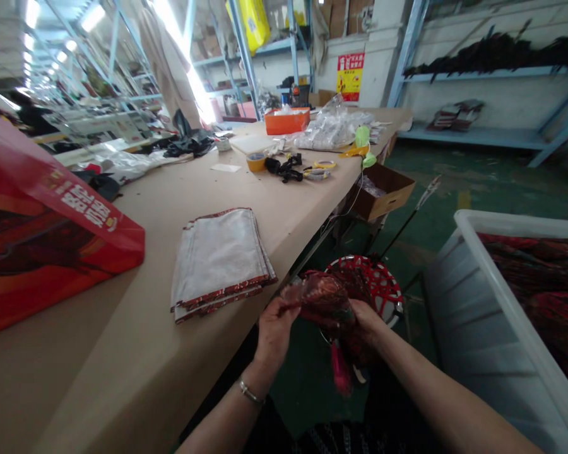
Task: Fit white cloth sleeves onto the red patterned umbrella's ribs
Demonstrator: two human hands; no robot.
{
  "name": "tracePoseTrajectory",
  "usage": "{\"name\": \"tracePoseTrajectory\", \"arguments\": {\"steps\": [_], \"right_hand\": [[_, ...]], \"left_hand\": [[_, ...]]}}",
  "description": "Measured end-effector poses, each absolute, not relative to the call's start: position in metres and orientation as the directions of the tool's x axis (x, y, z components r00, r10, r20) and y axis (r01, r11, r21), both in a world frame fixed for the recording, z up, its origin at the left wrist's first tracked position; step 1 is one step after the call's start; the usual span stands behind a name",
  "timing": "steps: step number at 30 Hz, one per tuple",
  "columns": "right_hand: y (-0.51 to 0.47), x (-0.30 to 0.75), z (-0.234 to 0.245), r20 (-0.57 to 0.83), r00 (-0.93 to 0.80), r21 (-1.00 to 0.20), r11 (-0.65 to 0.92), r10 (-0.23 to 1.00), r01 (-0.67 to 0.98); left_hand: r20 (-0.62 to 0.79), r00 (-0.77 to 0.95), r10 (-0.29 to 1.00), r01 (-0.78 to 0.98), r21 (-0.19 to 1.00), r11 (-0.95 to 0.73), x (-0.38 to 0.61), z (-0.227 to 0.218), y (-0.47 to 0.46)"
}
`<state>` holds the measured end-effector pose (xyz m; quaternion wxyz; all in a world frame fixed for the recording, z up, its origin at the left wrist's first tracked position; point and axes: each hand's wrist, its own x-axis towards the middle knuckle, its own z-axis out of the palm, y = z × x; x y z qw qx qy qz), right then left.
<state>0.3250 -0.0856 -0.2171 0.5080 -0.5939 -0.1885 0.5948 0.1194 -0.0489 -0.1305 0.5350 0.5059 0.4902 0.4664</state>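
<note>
My left hand (275, 328) and my right hand (365, 320) both grip a dark red, shiny bundle with a clear plastic wrapping (325, 301), held over my lap beside the table edge. A pink-red tassel (341, 373) hangs down from it. Both hands have their fingers closed on the bundle. A bracelet sits on my left wrist. On the tan table (137, 378), just left of my hands, lies a stack of flat white bags with red edges (220, 260).
A big red bag (47, 233) lies at the table's left. Tape rolls (255, 162), black clips, an orange box (287, 121) and plastic packets sit farther along. A red stool (379, 284) stands below, a cardboard box (383, 189) beyond, a white bin with red goods (506, 302) at right.
</note>
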Motion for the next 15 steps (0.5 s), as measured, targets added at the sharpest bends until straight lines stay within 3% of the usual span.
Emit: {"name": "tracePoseTrajectory", "arguments": {"steps": [3, 5, 8, 11, 15], "right_hand": [[-0.102, 0.330, -0.220, -0.479, 0.352, -0.871, -0.387, 0.804, -0.302], [-0.111, 0.329, -0.207, -0.321, 0.378, -0.946, -0.275, 0.869, -0.171], [-0.116, 0.322, -0.178, -0.043, 0.212, -0.999, -0.047, 0.976, 0.011], [-0.108, 0.314, -0.158, 0.005, 0.072, -0.998, 0.010, 0.997, -0.060], [-0.096, 0.316, -0.154, -0.054, -0.059, -0.981, -0.064, 0.997, -0.181]], "left_hand": [[-0.197, -0.013, 0.980, 0.046, 0.979, 0.197, 0.098, -0.149, -0.063], [-0.235, -0.007, 0.972, 0.034, 0.971, 0.235, 0.091, -0.152, -0.070], [-0.206, 0.087, 0.975, -0.053, 0.976, 0.211, 0.094, -0.144, -0.071], [-0.123, 0.240, 0.963, -0.180, 0.969, 0.168, 0.107, -0.135, -0.063], [-0.110, 0.340, 0.934, -0.134, 0.977, 0.164, 0.119, -0.126, -0.053]]}}
